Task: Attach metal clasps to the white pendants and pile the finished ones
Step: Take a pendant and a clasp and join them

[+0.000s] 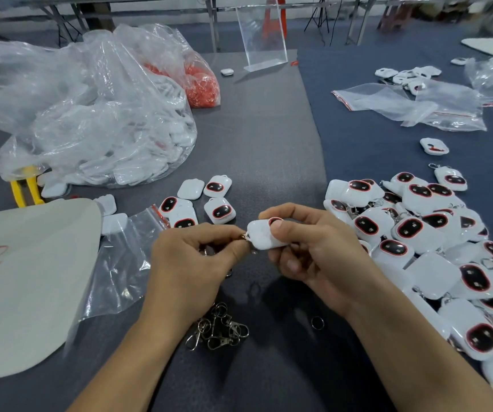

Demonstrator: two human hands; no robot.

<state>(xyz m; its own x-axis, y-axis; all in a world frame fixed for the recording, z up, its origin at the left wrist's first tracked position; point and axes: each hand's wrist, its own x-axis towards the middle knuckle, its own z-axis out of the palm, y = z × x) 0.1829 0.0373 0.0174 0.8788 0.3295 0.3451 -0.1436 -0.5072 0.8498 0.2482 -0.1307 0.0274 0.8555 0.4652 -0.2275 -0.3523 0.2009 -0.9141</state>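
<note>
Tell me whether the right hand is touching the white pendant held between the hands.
Touching. The head view shows the right hand pinching the white pendant, with the thumb pressed on its face.

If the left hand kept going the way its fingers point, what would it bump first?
Most likely the white pendant that the right hand holds. The left hand pinches a metal clasp right at the pendant's corner, so hardly any gap shows.

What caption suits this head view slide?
Left hand pinches a clasp at the white pendant held by the right hand; finished pile at right.
</note>
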